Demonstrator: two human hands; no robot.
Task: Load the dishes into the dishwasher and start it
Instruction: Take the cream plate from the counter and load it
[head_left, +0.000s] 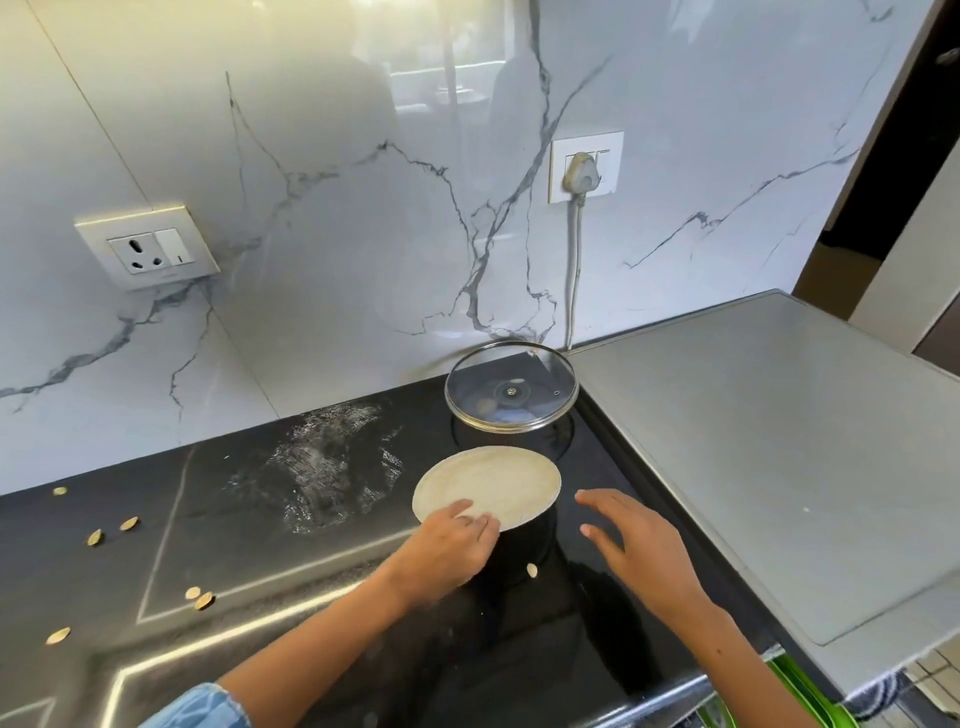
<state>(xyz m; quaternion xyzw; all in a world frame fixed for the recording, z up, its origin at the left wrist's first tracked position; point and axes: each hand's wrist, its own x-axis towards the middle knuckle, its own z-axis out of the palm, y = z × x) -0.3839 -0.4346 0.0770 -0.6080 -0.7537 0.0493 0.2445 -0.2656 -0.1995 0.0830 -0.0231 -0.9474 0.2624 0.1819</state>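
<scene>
**Q:** What are your hands doing at the plate?

**A:** My left hand (451, 540) lies on the near rim of the plate (488, 486), fingers (470, 519) close together and bent over the edge; whether the thumb is tucked under I cannot tell. The plate sits like a lid on a dark pot (519, 545), so I take it by the rim, the only part that overhangs.

**Q:** And the right hand?

**A:** My right hand (636, 540) hovers just right of the plate, fingers (602, 501) spread and straight, touching nothing. I judge it is there to steady the pot or catch the plate's far side.

**Q:** What else stands near the plate?

**A:** Just behind it, a glass lid (511, 387) on a second pot, against the marble wall (363, 208). Left of the plate, a white smear and scattered seeds (130, 524) on the black counter (260, 571). Right of it, a raised grey top (779, 441).

**Q:** How far along is the loading?

**A:** Early, I would say: the plate has not left the counter, and no open dishwasher shows here.
</scene>
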